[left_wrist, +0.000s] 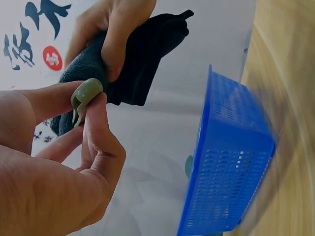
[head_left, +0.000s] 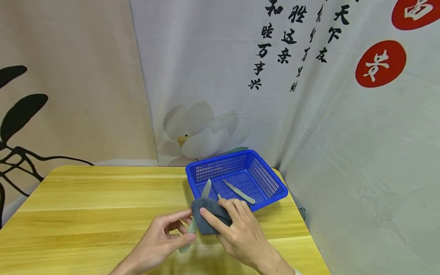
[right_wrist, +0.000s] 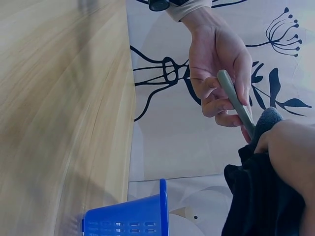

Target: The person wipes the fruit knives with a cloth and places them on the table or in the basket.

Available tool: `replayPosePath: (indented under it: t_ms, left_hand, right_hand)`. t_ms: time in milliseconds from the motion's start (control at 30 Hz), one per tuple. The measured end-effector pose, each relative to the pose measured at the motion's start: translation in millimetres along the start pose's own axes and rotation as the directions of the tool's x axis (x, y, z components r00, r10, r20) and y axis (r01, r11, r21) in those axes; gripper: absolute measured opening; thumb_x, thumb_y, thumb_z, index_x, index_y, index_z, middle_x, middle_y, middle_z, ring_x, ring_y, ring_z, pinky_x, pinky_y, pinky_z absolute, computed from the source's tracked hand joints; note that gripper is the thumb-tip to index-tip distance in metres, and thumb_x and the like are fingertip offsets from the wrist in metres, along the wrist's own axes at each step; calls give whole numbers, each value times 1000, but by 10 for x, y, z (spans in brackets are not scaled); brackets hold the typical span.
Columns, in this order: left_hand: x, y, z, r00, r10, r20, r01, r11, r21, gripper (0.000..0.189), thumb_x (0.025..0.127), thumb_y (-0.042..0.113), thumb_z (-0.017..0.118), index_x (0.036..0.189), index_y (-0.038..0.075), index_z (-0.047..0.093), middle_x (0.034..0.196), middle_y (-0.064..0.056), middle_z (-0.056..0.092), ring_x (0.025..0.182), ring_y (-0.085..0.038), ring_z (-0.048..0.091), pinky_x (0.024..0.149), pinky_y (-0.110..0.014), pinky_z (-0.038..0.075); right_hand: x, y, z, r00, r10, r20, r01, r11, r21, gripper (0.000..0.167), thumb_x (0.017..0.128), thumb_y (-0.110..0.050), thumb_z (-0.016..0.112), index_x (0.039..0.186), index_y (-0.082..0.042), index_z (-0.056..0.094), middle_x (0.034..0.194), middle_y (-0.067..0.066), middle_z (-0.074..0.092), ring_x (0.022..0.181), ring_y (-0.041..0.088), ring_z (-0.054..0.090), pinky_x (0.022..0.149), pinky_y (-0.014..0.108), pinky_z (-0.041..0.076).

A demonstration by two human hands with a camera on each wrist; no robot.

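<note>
A knife with a pale green handle (head_left: 193, 227) is pinched between the thumb and fingers of my left hand (head_left: 161, 235), its blade (head_left: 206, 189) pointing away from me. My right hand (head_left: 242, 235) grips a folded dark grey cloth (head_left: 207, 217) that wraps over the middle of the knife, hiding part of it. The blade's tip sticks out past the cloth. In the left wrist view the butt end of the handle (left_wrist: 89, 90) faces the camera. The right wrist view shows the handle (right_wrist: 234, 98) in the left fingers, running into the cloth.
A blue plastic basket (head_left: 282, 190) with mesh sides stands at the table's back right, just beyond the hands. Inside lies another knife (head_left: 239, 191) with a pale green handle. The wooden table (head_left: 103, 206) meets a printed cloth backdrop (head_left: 213, 76) behind and at the right.
</note>
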State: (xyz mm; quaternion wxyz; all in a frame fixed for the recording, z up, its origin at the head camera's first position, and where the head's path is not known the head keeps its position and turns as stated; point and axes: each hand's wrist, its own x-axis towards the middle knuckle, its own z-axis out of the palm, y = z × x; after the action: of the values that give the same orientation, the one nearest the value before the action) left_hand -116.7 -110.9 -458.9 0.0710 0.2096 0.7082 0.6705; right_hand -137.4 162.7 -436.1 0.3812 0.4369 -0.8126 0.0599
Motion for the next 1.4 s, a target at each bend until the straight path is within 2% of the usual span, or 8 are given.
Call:
replayPosePath:
  t_ms: [633,867,1000,1067,1133,1267,1333,1400]
  left_hand:
    - [-14,-23,-31,994,73,82,-70,997,-42,52,105,4,77,153,-8,63,121,-13,69,95,-8,73,76,-29,69]
    - [-30,-31,-45,987,126,99,-128,992,18,46,105,5,78,150,-4,69,119,-13,75,93,-6,73,67,-25,65]
    - [-36,-67,-45,972,226,58,-232,957,172,44,101,1,81,144,2,75,113,-10,78,90,-3,72,61,-24,61]
    - [-35,-93,-37,954,300,17,-290,906,308,48,95,-4,84,141,7,78,108,-3,76,89,0,71,59,-22,60]
    - [-24,-122,-32,922,387,-23,-332,819,468,55,88,-11,87,138,12,81,105,5,74,88,3,69,59,-19,59]
    - [12,-160,-69,830,556,-35,-346,564,750,69,78,-18,87,136,20,84,106,10,70,88,-2,70,64,-16,58]
    - [35,-174,-105,782,623,-12,-330,429,841,74,74,-18,87,136,22,84,106,7,71,89,-8,70,65,-20,59]
    - [51,-186,-137,744,668,14,-306,322,896,73,74,-17,85,135,22,84,106,4,71,89,-12,68,66,-24,60]
  right_hand:
    - [22,178,42,996,73,-52,-74,997,-15,68,89,-16,76,156,-28,68,131,18,69,107,31,62,86,44,54]
    - [25,327,11,989,128,-77,-132,990,-42,66,91,-14,75,156,-25,69,129,20,69,103,31,59,81,43,50]
    - [15,394,-22,983,162,-86,-168,984,-67,64,91,-12,72,155,-23,70,128,22,68,104,34,59,84,46,51]
    - [8,425,-43,978,184,-97,-191,979,-71,64,91,-10,71,154,-22,70,129,24,68,106,36,60,87,49,52]
    - [-1,450,-63,972,209,-111,-218,973,-70,64,90,-9,70,153,-20,71,129,26,67,109,38,61,91,52,54]
    - [-10,464,-91,962,239,-129,-247,967,-54,65,90,-7,70,153,-19,71,128,27,67,111,40,62,94,56,54]
    - [-6,445,-101,963,240,-120,-247,968,-45,66,89,-7,70,154,-19,70,128,27,67,112,40,62,94,55,53]
    - [5,410,-108,966,236,-105,-241,970,-38,67,88,-7,71,154,-19,70,128,26,67,112,39,62,93,54,53]
